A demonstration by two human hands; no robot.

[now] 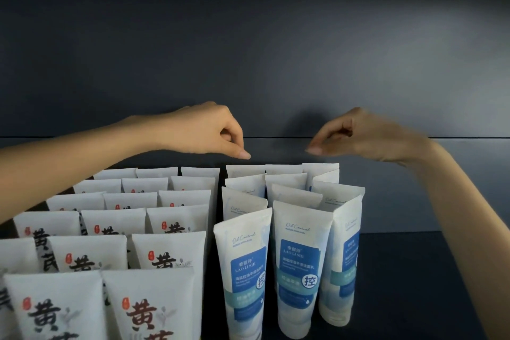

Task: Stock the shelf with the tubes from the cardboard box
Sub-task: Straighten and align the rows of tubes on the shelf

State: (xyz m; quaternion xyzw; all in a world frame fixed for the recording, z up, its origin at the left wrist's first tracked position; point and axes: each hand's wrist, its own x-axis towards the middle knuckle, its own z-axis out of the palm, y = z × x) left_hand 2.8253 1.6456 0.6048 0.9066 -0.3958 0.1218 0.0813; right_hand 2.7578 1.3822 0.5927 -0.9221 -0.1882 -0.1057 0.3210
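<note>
"White blue-labelled plastic tubes (299,262): where are they standing?"
"Upright on the dark shelf (414,270), back row directly beneath both hovering hands. The left hand (204,132) and right hand (358,135) are curling empty fingers (242,153), equally near."

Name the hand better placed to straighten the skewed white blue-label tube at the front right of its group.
Right, I'd judge. The right hand hangs empty over that group's right side, nearer the skewed white blue-label tube; the left hand hangs over its left end.
</note>
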